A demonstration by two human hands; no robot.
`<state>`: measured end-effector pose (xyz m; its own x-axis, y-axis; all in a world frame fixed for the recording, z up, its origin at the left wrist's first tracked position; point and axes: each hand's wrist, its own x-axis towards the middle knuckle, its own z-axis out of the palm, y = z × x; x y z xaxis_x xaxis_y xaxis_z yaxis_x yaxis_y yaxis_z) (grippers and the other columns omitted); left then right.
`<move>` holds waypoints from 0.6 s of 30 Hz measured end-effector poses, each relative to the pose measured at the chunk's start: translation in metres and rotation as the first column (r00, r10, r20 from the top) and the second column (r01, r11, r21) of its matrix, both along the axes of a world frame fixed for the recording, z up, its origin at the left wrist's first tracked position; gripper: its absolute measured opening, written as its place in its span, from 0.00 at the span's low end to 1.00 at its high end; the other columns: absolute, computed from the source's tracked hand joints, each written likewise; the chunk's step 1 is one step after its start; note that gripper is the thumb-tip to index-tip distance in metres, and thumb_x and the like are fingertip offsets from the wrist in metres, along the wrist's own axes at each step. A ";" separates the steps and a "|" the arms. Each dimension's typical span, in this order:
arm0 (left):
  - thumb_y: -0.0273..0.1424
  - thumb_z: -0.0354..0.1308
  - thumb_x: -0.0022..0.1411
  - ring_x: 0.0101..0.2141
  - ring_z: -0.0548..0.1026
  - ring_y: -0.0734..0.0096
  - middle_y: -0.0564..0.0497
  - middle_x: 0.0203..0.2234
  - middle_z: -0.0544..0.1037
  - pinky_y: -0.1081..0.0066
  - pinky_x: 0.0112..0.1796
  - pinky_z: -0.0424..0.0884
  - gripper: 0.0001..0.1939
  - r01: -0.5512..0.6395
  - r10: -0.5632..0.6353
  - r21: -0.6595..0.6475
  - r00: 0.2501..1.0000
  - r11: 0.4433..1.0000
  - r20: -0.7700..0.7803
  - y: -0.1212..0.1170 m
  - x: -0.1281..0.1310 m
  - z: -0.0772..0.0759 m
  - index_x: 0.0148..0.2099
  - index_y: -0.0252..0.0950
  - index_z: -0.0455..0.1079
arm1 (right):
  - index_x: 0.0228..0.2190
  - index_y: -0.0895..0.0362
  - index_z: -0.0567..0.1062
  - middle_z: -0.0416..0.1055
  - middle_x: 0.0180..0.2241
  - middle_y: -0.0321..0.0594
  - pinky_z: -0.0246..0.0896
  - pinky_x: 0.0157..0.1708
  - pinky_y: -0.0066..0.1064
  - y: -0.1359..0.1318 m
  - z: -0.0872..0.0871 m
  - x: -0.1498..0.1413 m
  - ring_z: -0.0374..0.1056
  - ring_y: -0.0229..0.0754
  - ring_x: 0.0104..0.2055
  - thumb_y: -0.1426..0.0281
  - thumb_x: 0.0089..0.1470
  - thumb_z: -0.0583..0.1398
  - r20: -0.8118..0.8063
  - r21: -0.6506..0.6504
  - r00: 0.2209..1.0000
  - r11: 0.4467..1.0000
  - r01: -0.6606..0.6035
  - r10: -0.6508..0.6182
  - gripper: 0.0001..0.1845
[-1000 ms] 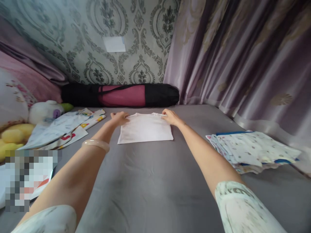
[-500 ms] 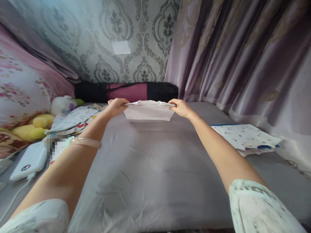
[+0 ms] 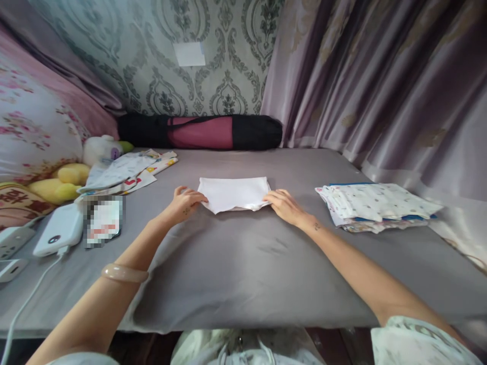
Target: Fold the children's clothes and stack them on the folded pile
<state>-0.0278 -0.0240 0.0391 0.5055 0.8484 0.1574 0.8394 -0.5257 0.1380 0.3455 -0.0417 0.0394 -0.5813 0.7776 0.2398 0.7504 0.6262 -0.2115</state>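
A folded white cloth, perhaps a garment (image 3: 234, 193), lies flat on the grey sheet (image 3: 243, 274) in front of me. My left hand (image 3: 189, 203) pinches its near left corner, fingers closed over the edge. At the near right corner, my right hand (image 3: 283, 205) grips the cloth in the same way. The near edge between the hands looks uneven, with a second layer showing beneath it.
To the right sits a stack of folded patterned clothes (image 3: 376, 205). On the left are more printed clothes (image 3: 122, 172), plush toys (image 3: 68, 180), a white power bank (image 3: 59, 230) with a cable, and a blurred-out phone-like object (image 3: 103, 220). A black and maroon long bag (image 3: 200, 133) lies along the wall.
Both hands have come down and nearer to me with the white cloth. It was held up, hanging between them, and now rests flat on the sheet.
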 end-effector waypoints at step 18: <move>0.33 0.41 0.66 0.63 0.56 0.59 0.43 0.64 0.59 0.52 0.60 0.52 0.27 -0.205 0.208 -0.090 0.978 0.975 0.019 0.017 0.086 0.001 0.65 0.37 0.55 | 0.60 0.60 0.63 0.57 0.63 0.47 0.41 0.63 0.43 0.029 0.010 -0.087 0.50 0.46 0.66 0.72 0.62 0.47 0.040 -0.099 0.980 0.975 0.198 -0.195 0.26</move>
<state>0.0584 -0.0067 0.0402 0.3145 0.9450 0.0902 0.9237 -0.3265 0.2004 0.2581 -0.0122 0.0499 -0.4207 0.8966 0.1384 0.8635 0.4425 -0.2421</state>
